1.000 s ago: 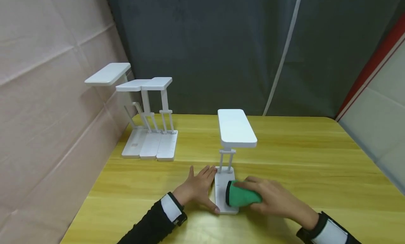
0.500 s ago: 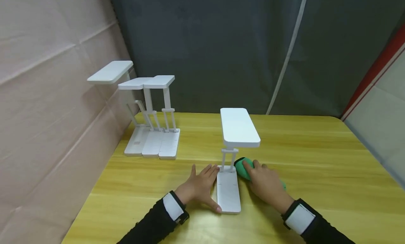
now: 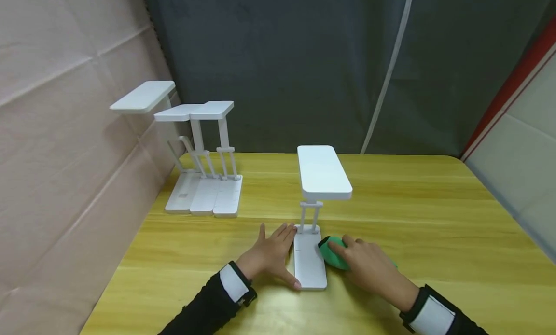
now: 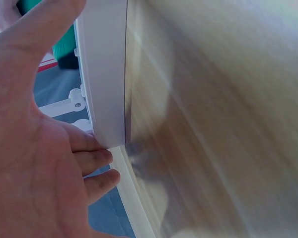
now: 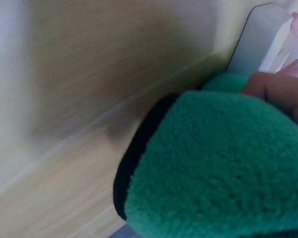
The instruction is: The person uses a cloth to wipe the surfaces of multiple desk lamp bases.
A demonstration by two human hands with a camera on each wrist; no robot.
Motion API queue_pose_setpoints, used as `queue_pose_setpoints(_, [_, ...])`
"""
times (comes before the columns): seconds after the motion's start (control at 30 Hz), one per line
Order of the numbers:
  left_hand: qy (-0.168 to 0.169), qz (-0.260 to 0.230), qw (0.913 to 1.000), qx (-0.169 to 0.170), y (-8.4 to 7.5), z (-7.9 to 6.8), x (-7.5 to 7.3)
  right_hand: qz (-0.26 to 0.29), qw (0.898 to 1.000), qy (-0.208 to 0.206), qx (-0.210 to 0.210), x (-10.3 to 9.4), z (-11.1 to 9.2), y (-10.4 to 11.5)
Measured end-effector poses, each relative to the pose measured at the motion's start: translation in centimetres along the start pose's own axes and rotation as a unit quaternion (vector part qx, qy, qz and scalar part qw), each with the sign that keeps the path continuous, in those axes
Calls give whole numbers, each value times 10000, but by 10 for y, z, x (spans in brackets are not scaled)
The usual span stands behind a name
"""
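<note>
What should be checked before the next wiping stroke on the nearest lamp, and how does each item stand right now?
1. Left hand steadies the lamp base from its left edge: ok.
2. Right hand holds the green cloth: ok.
3. Cloth lies against the base's right edge: ok.
4. Nearest lamp's head stands upright over the base: ok.
5. Three other lamps stand well apart at the back left: ok.
6. Whether the base is clean: cannot tell.

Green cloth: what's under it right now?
The green cloth lies on the wooden table beside the lamp base, under the right hand. Its underside is hidden.
</note>
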State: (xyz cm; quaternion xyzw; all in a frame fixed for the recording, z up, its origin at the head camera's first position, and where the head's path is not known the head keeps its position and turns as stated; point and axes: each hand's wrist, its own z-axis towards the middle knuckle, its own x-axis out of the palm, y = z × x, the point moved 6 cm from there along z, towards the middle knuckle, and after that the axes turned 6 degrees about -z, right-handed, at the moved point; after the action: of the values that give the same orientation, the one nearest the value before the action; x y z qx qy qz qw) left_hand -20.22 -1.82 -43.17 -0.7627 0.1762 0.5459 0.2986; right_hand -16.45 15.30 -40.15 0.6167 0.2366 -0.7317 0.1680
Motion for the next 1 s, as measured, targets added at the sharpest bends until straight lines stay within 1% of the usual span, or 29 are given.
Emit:
queue_pose_setpoints(0.07, [8,-37,10000,10,-1,0,-2,23,9998,22,-220,-3,-4,2])
queue_pose_setpoints(0.13, [18,-49,10000,13,-1,0,-3,86,9991,136,-395,-6,-8,4])
queue_pose_setpoints(0.27, [38,-27,10000,-1,0,0,-2,378,9956,529,-675,-9,-16,7])
queue_pose_setpoints(0.37, [64,-48,10000,-16,1,0,-1,714,9900,736,-970,-12,-21,9])
queue_pose_setpoints(0.43, [83,-70,9999,-18,1,0,0,1130,9818,957,-1187,-13,-23,6])
queue_pose_setpoints(0.47, [98,-101,9999,-18,1,0,1,1348,9773,1080,-1229,-15,-23,3])
queue_pose_setpoints(0.53, [93,-142,9999,-10,1,0,1,1677,9706,1290,-1146,-17,-19,-7])
queue_pose_setpoints(0.57, [75,-157,9998,0,2,0,1,1750,9702,1323,-1026,-17,-16,-13])
queue_pose_setpoints(0.6, [55,-161,9999,10,2,0,1,1737,9725,1308,-836,-17,-11,-21])
queue_pose_setpoints(0.63, [33,-177,9998,24,2,-1,1,1616,9776,1201,-609,-17,-6,-28])
queue_pose_setpoints(0.7, [7,-185,9998,37,2,-1,0,1180,9896,819,-129,-13,6,-40])
queue_pose_setpoints(0.77, [15,-209,9998,36,2,-1,0,703,9965,377,262,-6,15,-46])
queue_pose_setpoints(0.8, [25,-210,9998,29,2,-1,0,514,9976,169,427,-3,19,-46])
queue_pose_setpoints(0.87, [40,-209,9998,15,2,-2,1,148,9978,-166,628,5,25,-42])
queue_pose_setpoints(0.97, [29,-233,9997,14,1,-2,0,-268,9960,-518,675,11,29,-29])
queue_pose_setpoints(1.0, [24,-224,9997,12,0,-2,0,-371,9955,-560,676,11,29,-24])
